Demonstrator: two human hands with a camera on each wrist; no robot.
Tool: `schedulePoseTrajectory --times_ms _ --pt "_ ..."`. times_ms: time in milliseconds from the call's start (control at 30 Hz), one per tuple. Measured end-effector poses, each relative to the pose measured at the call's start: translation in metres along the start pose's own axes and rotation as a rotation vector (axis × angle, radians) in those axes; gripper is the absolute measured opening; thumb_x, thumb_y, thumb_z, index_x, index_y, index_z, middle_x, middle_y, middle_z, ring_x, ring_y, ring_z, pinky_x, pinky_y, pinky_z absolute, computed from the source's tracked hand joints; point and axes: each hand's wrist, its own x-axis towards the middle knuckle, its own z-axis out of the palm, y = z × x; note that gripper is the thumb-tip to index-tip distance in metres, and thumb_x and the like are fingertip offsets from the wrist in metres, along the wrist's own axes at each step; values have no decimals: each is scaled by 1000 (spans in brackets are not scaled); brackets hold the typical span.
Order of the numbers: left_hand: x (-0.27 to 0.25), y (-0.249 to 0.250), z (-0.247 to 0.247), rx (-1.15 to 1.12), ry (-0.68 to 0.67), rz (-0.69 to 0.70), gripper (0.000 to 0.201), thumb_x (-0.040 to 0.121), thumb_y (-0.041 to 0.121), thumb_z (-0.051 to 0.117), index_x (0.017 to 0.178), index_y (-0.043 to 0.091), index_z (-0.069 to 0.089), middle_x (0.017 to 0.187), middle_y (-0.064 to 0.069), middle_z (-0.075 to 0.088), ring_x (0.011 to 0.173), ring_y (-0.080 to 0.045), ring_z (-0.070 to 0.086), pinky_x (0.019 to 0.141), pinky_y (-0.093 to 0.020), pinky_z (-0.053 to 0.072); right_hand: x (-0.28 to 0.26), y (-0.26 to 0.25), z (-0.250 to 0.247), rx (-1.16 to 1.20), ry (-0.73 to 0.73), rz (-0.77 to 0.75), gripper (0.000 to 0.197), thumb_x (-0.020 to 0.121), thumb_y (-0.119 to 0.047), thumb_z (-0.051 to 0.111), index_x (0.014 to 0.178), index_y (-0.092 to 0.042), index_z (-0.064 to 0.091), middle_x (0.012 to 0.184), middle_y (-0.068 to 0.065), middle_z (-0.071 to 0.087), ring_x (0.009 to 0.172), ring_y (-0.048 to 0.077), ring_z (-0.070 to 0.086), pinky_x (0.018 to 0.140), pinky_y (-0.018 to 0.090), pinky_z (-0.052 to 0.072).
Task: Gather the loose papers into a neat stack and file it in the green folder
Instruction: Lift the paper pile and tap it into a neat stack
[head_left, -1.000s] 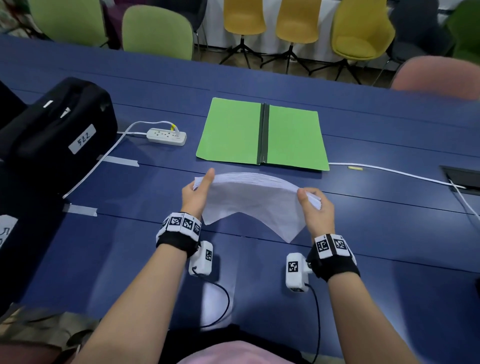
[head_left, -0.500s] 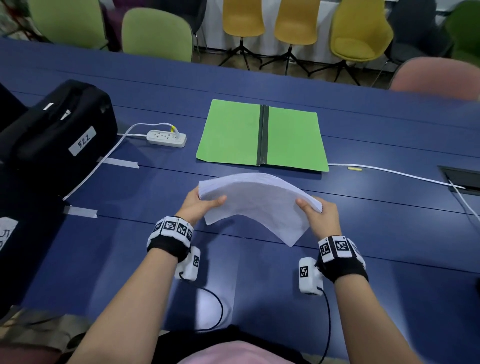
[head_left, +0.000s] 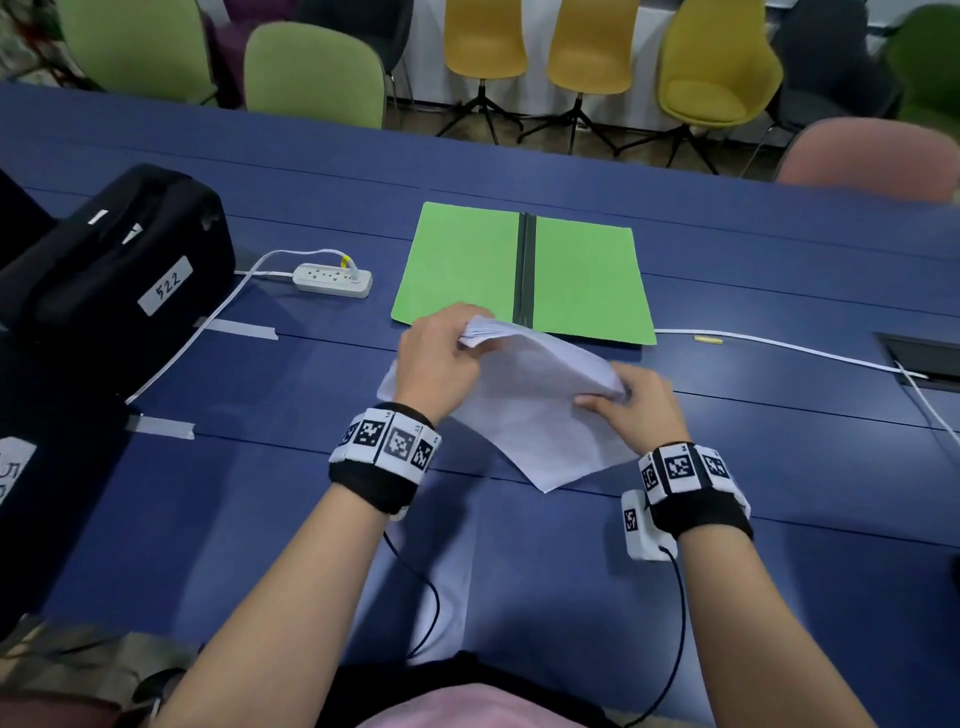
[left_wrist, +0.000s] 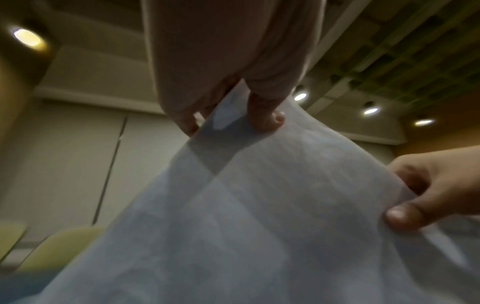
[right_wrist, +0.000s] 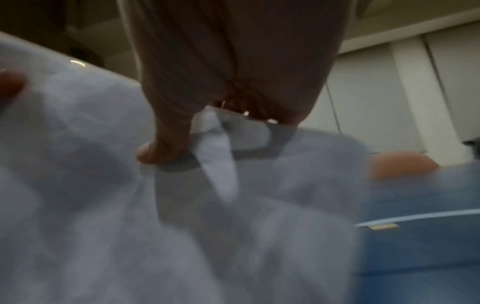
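A stack of white papers (head_left: 530, 400) hangs above the blue table (head_left: 260, 493), tilted and bent, just in front of the open green folder (head_left: 457, 265). My left hand (head_left: 441, 353) grips the stack's far upper corner, fingers curled over it. My right hand (head_left: 634, 405) pinches the right edge. In the left wrist view the papers (left_wrist: 246, 216) fill the lower frame, with left-hand fingers (left_wrist: 265, 115) on top and the right hand (left_wrist: 428, 191) at the right. The blurred right wrist view shows my thumb (right_wrist: 166, 148) pressed on the papers (right_wrist: 130, 205).
A black bag (head_left: 114, 270) labelled 522 sits at the left. A white power strip (head_left: 332, 280) and its cable lie left of the folder. Another white cable (head_left: 779, 348) runs right toward a table socket (head_left: 924, 358). Chairs line the far side.
The stack has turned from level to slanted. My left hand rose and moved forward to the far corner; my right hand stayed low at the right edge.
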Motion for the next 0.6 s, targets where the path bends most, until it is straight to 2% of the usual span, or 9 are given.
schedulePoseTrajectory --times_ms 67,167,200,267,333,400,467,500,600 --pt "0 16 -2 27 -144 116 13 80 10 66 78 22 62 73 2 65 78 -27 59 69 -32 45 0 -12 1 -15 -85 -62 19 79 -34 71 67 -21 61 61 1 61 71 30 53 65 33 44" --pt "2 4 -8 -12 -241 71 16 79 21 71 81 27 56 70 9 58 75 -23 53 69 -31 43 -1 -9 3 69 -42 -62 25 80 -43 62 66 -23 63 63 8 64 71 32 60 68 38 48" --pt "2 -7 -12 -7 -247 29 19 77 23 72 92 26 61 80 7 64 82 -22 57 75 -31 45 -2 -5 1 126 -40 -29 22 80 -44 61 67 -26 64 67 6 69 73 28 64 71 39 50" --pt "1 -34 -22 25 -242 -61 29 75 22 74 103 19 66 92 0 70 89 -22 63 82 -33 49 -4 2 -5 338 -35 53 12 86 -28 65 74 -29 66 66 -9 72 69 7 66 67 29 52" --pt "1 -53 -29 -142 -167 -185 19 75 13 75 92 9 67 80 -3 68 75 -18 61 75 -30 49 -6 8 -13 509 -39 87 8 90 -11 61 88 -12 69 58 -20 69 57 -7 61 60 19 51" --pt "1 -56 -36 -487 -108 -293 17 76 4 75 89 8 65 75 0 67 71 -9 62 76 -23 51 -7 7 -17 621 -12 115 11 91 -9 58 89 -10 69 63 -17 71 62 0 65 64 25 54" --pt "5 -47 -39 -766 -192 -248 33 78 10 74 109 9 64 99 -5 68 92 -11 62 92 -26 51 -6 1 -17 754 23 121 16 92 -10 57 86 -16 70 72 -12 74 71 8 67 70 30 57" --pt "7 -39 -40 -817 -262 -188 40 78 16 71 117 13 61 112 -5 65 104 -13 59 97 -28 48 -5 -5 -17 802 35 106 15 92 -11 57 86 -17 69 72 -13 74 71 5 67 69 25 57" --pt "9 -15 -36 -883 -279 -120 52 71 23 71 121 20 56 120 2 64 112 -10 60 93 -22 49 -8 -22 -10 856 64 73 17 91 -12 57 75 -19 60 52 -19 66 51 -8 59 54 10 49"
